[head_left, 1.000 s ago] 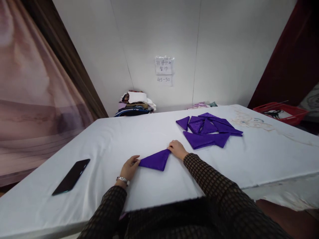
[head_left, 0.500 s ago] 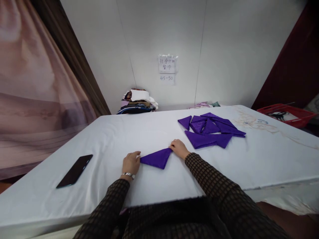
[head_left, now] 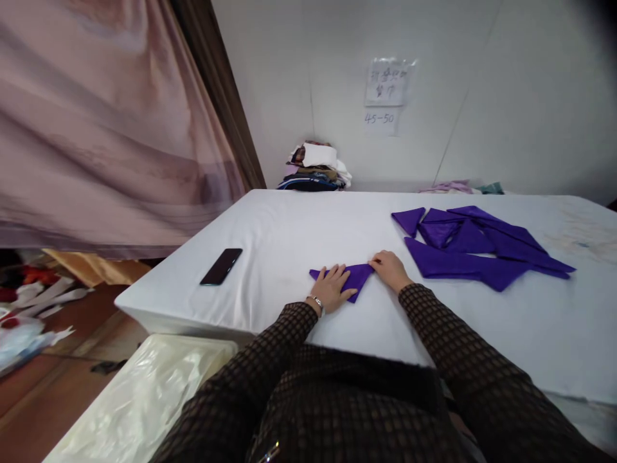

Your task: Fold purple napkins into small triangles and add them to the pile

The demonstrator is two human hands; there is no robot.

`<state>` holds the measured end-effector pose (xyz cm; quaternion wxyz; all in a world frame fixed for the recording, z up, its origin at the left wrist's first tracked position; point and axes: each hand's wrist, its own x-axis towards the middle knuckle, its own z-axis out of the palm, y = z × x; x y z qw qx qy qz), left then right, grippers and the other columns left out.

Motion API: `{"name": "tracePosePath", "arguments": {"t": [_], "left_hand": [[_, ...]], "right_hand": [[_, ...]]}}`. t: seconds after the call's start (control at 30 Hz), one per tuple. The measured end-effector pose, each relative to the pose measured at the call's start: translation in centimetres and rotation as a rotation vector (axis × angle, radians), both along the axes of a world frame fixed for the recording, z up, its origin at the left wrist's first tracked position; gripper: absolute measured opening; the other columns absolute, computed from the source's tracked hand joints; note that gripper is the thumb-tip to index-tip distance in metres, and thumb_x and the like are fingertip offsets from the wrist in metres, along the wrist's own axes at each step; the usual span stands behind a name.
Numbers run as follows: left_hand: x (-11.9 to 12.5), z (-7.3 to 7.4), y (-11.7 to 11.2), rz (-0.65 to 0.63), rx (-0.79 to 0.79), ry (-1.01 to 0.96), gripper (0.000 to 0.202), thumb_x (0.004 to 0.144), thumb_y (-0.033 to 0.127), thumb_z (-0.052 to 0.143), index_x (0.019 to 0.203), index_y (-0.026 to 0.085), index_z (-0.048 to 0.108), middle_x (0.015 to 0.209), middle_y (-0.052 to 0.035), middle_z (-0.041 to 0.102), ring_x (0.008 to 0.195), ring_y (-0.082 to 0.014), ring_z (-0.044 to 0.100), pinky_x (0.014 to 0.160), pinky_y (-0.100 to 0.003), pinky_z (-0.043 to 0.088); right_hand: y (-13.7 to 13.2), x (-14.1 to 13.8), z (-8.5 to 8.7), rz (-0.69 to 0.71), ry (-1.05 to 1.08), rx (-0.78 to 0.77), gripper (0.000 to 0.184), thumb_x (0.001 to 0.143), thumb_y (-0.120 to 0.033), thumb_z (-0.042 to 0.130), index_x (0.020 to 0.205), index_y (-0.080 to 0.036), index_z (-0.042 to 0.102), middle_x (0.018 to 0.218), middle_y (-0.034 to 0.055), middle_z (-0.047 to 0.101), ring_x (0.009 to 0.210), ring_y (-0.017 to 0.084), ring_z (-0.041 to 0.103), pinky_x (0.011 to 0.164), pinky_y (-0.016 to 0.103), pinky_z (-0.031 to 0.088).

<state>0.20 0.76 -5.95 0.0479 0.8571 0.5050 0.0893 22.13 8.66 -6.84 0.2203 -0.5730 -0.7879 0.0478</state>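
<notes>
A purple cloth napkin (head_left: 357, 278), folded into a triangle, lies on the white table (head_left: 299, 238) close to me. My left hand (head_left: 331, 289) lies flat on its left part with the fingers spread. My right hand (head_left: 389, 269) rests on the triangle's right corner, fingers curled and pressed on the cloth. A watch shows on my left wrist. To the right lies a heap of several folded purple triangles (head_left: 475, 247).
A black phone (head_left: 221, 266) lies near the table's left edge. A stack of folded clothes (head_left: 315, 167) sits by the back wall under a paper sign (head_left: 386, 82). A pink curtain (head_left: 106, 122) hangs at left. A plastic-wrapped white thing (head_left: 144, 399) stands low at left.
My view has swung left and down. My left hand moved from the triangle's left tip onto the cloth and now lies flat on it. My right hand stays at the right corner.
</notes>
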Motion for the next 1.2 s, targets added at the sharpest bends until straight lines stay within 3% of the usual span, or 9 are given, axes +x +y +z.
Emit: {"name": "tracePosePath", "arguments": {"t": [0.2,0.33,0.43,0.63,0.8,0.97,1.2], "left_hand": [[-0.2,-0.2,0.1,-0.008,0.017,0.019,0.063,0.09,0.059,0.026,0.14,0.022,0.036,0.149,-0.0086,0.033,0.138,-0.0259,0.025,0.111,-0.053,0.019],[0.0,-0.4,0.0,-0.008,0.021,-0.023,0.06,0.09,0.057,0.031,0.138,0.022,0.038,0.148,-0.0086,0.035,0.137,-0.026,0.028,0.111,-0.054,0.018],[-0.5,-0.2,0.3,0.031,0.013,-0.159,0.052,0.091,0.052,0.036,0.134,0.023,0.044,0.144,-0.0087,0.04,0.135,-0.0249,0.032,0.111,-0.053,0.02],[-6.6,-0.2,1.6,0.303,0.142,-0.463,0.03,0.082,0.028,0.056,0.11,0.02,0.063,0.115,-0.0087,0.065,0.112,-0.0225,0.055,0.101,-0.044,0.039],[-10.8,-1.1,2.2,0.327,0.112,-0.496,0.028,0.075,0.018,0.058,0.101,0.021,0.066,0.109,-0.0045,0.067,0.11,-0.0203,0.057,0.101,-0.04,0.043],[-10.3,-1.7,3.0,0.283,0.055,-0.533,0.03,0.072,0.017,0.06,0.101,0.022,0.066,0.112,-0.0029,0.067,0.122,-0.0228,0.049,0.106,-0.045,0.037],[-9.5,-1.4,3.1,0.228,0.078,-0.674,0.021,0.071,0.017,0.061,0.092,0.02,0.063,0.114,-0.0055,0.063,0.122,-0.0216,0.048,0.106,-0.044,0.037]], "right_hand": [[-0.5,0.0,-0.1,-0.009,0.042,0.127,0.021,0.087,-0.025,0.05,0.081,-0.018,0.068,0.087,0.0081,0.066,0.087,0.022,0.056,0.077,0.033,0.04],[-1.5,-0.9,0.3,0.204,0.178,0.29,0.023,0.089,-0.029,0.048,0.098,-0.018,0.066,0.106,0.01,0.065,0.102,0.024,0.055,0.09,0.04,0.04],[-2.2,-1.6,0.2,0.378,0.152,0.243,0.026,0.09,-0.033,0.048,0.104,-0.02,0.065,0.11,0.0104,0.064,0.108,0.025,0.053,0.096,0.044,0.037],[-2.2,-1.6,-0.5,0.399,0.104,0.127,0.03,0.09,-0.036,0.047,0.108,-0.021,0.065,0.112,0.0102,0.065,0.112,0.027,0.052,0.099,0.047,0.036],[-2.0,-1.5,-0.6,0.423,0.153,0.118,0.03,0.091,-0.037,0.045,0.107,-0.02,0.064,0.107,0.0091,0.066,0.106,0.025,0.056,0.097,0.042,0.04],[-1.9,-1.5,-0.9,0.414,0.171,0.115,0.031,0.091,-0.037,0.046,0.107,-0.018,0.064,0.107,0.0099,0.066,0.105,0.024,0.057,0.097,0.042,0.042],[-1.8,-1.3,-1.2,0.389,0.19,0.098,0.031,0.089,-0.037,0.046,0.109,-0.021,0.065,0.109,0.0097,0.066,0.107,0.026,0.057,0.097,0.046,0.042]]}}
